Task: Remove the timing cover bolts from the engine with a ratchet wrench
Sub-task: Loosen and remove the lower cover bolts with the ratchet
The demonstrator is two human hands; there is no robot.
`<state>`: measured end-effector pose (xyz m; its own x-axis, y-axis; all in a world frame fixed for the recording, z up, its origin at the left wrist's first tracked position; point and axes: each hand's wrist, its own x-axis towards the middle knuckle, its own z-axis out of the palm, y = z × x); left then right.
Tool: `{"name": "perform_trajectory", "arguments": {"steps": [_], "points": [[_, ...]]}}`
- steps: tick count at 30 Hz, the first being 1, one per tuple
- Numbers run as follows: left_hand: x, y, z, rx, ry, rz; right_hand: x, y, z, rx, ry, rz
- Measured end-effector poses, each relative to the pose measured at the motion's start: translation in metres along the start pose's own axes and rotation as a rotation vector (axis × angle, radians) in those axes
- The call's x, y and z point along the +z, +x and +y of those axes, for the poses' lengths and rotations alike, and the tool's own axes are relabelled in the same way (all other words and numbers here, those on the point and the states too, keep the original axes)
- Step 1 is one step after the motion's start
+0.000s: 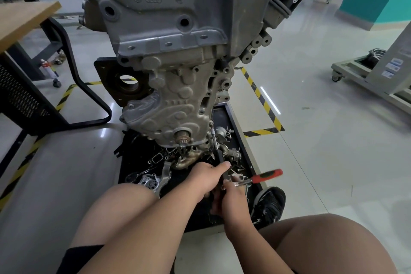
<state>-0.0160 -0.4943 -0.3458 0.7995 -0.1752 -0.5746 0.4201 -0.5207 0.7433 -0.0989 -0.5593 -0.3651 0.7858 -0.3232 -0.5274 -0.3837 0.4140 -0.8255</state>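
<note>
A grey engine [178, 29] stands upright over a black tray. Its ribbed silver timing cover [171, 107] faces me, with the crank stub low in the middle. A ratchet wrench with a red and black handle [265, 176] sits near the tray's right side, its long extension bar [215, 140] running up to the cover's lower right edge. My left hand [208, 177] wraps the lower end of the extension, thumb stretched along it. My right hand [232, 198] grips the ratchet at its head, just below the left hand. The bolt under the socket is hidden.
The black tray [239, 131] holds several loose engine parts, a manifold and gaskets. A black sneaker [270, 204] rests at its right corner. My bare knees fill the foreground. A wooden table with a black frame [26, 22] stands left; a wheeled stand [367, 73] is at right.
</note>
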Motion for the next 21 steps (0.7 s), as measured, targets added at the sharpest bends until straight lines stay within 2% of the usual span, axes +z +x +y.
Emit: {"name": "perform_trajectory", "arguments": {"steps": [3, 7, 10, 12, 15, 17, 19, 21], "points": [[0.003, 0.0, -0.002, -0.029, -0.004, -0.038, -0.001, 0.002, -0.006, 0.25, 0.297, -0.088], [0.003, 0.001, -0.005, -0.021, 0.014, -0.025, 0.001, 0.006, 0.0, 0.298, 0.306, -0.129], [0.001, 0.0, -0.006, -0.023, 0.073, -0.023, 0.002, 0.008, 0.004, 0.218, 0.141, -0.074], [0.001, -0.001, -0.006, -0.011, 0.104, -0.015, 0.002, 0.003, 0.008, 0.054, -0.04, -0.028], [0.001, 0.0, -0.004, 0.017, 0.108, 0.017, -0.005, -0.003, 0.013, -0.265, -0.558, -0.003], [0.0, 0.0, -0.003, 0.044, 0.064, 0.012, -0.006, -0.004, 0.013, -0.377, -0.894, -0.007], [0.0, 0.0, -0.003, 0.051, 0.049, 0.008, -0.005, -0.002, 0.013, -0.375, -0.956, 0.027], [-0.001, -0.002, -0.002, 0.016, 0.066, 0.023, -0.001, -0.003, 0.012, -0.341, -0.769, 0.019]]}}
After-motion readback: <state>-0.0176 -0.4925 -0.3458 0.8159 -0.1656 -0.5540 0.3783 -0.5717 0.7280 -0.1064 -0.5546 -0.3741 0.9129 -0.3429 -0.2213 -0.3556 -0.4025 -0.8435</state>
